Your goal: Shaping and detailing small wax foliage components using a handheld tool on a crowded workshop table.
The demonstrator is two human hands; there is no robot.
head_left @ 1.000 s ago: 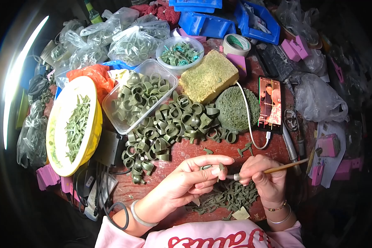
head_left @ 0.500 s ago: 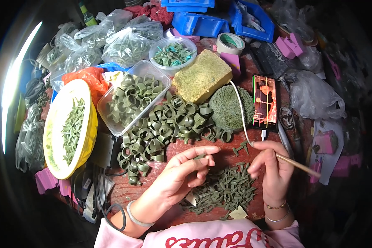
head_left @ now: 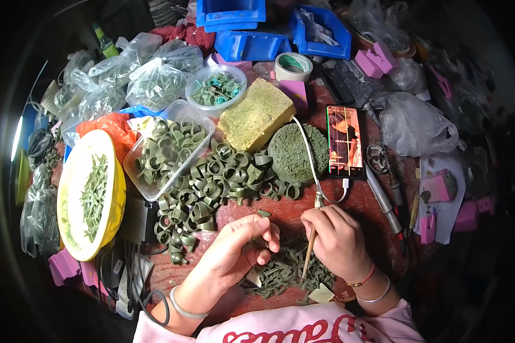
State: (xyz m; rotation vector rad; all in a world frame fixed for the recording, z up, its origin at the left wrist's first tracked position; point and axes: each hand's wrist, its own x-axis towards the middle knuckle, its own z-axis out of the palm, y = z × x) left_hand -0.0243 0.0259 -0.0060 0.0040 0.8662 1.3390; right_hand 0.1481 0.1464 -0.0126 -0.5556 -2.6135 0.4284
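My left hand (head_left: 232,251) is closed in a pinch, with a small dark green piece (head_left: 264,213) at its fingertips. My right hand (head_left: 339,243) grips a thin wooden-handled tool (head_left: 309,257). The tool's metal end points up and away, while its wooden shaft slants down over the table. Under and between both hands lies a pile of small dark green strips (head_left: 286,271). Beyond my left hand spreads a heap of green ring-shaped pieces (head_left: 203,183). More rings fill a clear plastic tub (head_left: 136,170).
A yellow-rimmed bowl (head_left: 120,203) of green strips stands at the left. Farther back are a yellow sponge block (head_left: 257,114), a round green pad (head_left: 298,153) and a round tub (head_left: 191,106). A lit phone (head_left: 345,143) with a white cable (head_left: 309,151) stands right of the pad.
My right hand has moved left and turned over, swinging the tool from pointing right to near upright. My left hand has dropped slightly and its fingers have drawn in. The view has shifted.
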